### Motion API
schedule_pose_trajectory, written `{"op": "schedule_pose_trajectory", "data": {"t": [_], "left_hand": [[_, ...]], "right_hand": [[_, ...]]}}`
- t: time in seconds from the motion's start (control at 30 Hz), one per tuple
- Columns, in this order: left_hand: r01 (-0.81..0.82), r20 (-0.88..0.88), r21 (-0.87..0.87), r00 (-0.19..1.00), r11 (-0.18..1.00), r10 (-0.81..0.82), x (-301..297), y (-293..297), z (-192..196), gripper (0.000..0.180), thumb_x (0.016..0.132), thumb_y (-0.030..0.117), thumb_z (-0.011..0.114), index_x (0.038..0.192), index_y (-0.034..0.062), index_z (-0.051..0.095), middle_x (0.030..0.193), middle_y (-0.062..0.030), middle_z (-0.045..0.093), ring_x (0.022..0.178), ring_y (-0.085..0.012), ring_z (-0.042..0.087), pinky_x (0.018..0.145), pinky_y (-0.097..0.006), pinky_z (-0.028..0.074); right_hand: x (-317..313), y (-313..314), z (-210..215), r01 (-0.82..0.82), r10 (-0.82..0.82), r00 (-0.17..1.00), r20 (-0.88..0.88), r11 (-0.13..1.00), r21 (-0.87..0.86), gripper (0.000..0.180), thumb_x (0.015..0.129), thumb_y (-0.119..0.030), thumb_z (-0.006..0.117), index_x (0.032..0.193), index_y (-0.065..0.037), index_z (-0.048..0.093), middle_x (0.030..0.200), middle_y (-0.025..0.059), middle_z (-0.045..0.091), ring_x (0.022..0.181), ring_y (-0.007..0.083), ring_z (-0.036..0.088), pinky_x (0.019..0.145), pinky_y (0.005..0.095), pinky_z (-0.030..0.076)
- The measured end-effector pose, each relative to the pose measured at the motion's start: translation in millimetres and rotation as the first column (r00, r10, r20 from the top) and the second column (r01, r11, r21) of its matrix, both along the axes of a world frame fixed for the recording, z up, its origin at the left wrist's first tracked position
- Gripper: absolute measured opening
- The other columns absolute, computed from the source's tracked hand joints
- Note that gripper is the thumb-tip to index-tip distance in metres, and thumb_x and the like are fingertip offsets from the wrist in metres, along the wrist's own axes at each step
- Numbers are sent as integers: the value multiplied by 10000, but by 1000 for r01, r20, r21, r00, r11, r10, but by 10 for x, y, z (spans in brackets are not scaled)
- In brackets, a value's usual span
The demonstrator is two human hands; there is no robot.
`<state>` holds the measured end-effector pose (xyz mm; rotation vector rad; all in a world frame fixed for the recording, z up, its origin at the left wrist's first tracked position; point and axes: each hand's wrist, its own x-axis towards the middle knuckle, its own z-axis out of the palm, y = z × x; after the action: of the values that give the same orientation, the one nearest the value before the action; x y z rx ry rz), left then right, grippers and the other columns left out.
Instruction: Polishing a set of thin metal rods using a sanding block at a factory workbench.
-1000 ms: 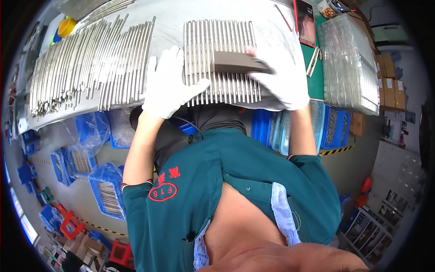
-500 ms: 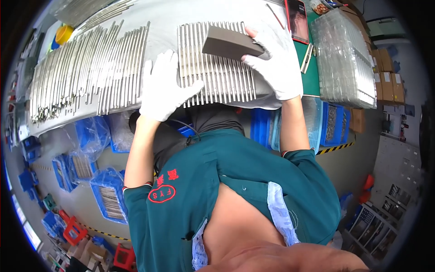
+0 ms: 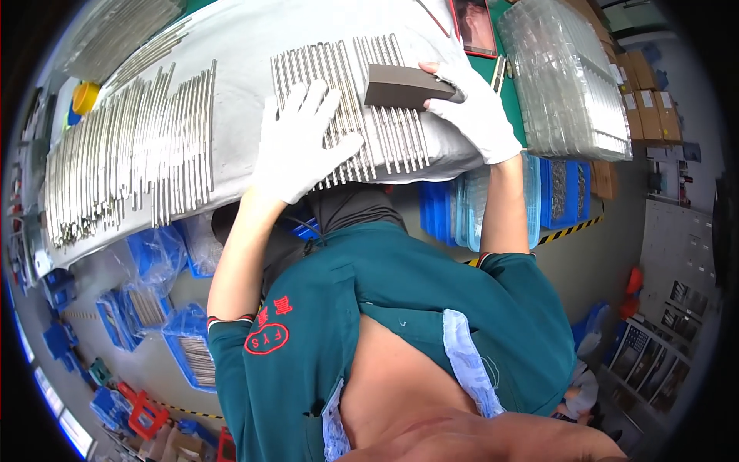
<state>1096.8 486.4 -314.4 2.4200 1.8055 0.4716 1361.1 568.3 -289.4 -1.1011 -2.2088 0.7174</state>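
Fingers of the right hand are curled closed around the far end of a dark rectangular block, thumb on its upper edge and the remaining fingers wrapped over the right end, so the block is firmly gripped. The block lies flat on a row of slim metal rods that rest side by side on a grey padded work surface. Each rod's long axis runs away from the person, toward the top of the view, while the block's long axis lies across the rods, roughly at right angles to them; the block covers only the upper right portion of the row. The left hand, in a white glove like the right, is spread wide open with its palm pressed down on the near left part of the same row, fingers pointing up along the rods; it grips nothing. From the left fingertips the block lies up and to the right, close by but not touching. The right hand is therefore the nearer hand, already on the block. A second, larger group of rods lies well apart on the left of the surface, and a stack of clear plastic trays stands to the right.
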Motion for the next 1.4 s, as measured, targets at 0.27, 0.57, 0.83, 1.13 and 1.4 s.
{"op": "schedule_pose_trajectory", "data": {"t": [0.27, 0.57, 0.83, 1.13, 1.4], "left_hand": [[-124, -80, 30, 989, 992, 126, -401, -172, 55, 818, 810, 548, 645, 1358, -31, 463, 1427, -259, 420, 1358, -379, 363, 1135, -506, 192], [-144, -100, -49, 985, 988, 139, -418, -273, -121, 889, 780, 600, 633, 1392, -14, 432, 1453, -213, 416, 1369, -364, 357, 1139, -535, 179], [-128, -99, 43, 986, 991, 132, -386, -261, -153, 885, 763, 609, 642, 1370, -9, 461, 1407, -200, 469, 1330, -357, 398, 1129, -542, 196], [-143, -99, 63, 984, 988, 149, -380, -268, -135, 864, 755, 623, 634, 1348, 11, 489, 1383, -179, 495, 1306, -346, 423, 1107, -546, 238], [-144, -68, 30, 987, 989, 146, -387, -261, -164, 862, 771, 628, 618, 1374, 30, 474, 1414, -172, 470, 1338, -335, 399, 1123, -545, 218]], "right_hand": [[412, -193, 65, 137, -170, 972, -164, 971, -197, 503, 758, -67, 729, 1249, -66, 619, 1221, 85, 626, 1141, 196, 568, 1006, 304, 425], [454, -210, 113, 56, -93, 989, -116, 954, -294, 516, 752, -58, 732, 1255, -51, 616, 1285, 84, 600, 1231, 193, 514, 1073, 324, 361], [-286, -200, 79, -216, 223, 972, -72, 971, 99, 411, 764, -177, 708, 1166, -103, 667, 1111, 85, 672, 998, 283, 614, 897, 356, 473], [186, -89, -9, -95, 35, 977, -209, 955, -281, 459, 758, -45, 736, 1206, -50, 638, 1211, 96, 632, 1154, 213, 568, 1023, 339, 434], [-551, -269, 80, -91, 106, 993, -61, 973, 212, 475, 765, -171, 739, 1225, -113, 634, 998, 70, 665, 943, 243, 592, 880, 350, 457]]}}
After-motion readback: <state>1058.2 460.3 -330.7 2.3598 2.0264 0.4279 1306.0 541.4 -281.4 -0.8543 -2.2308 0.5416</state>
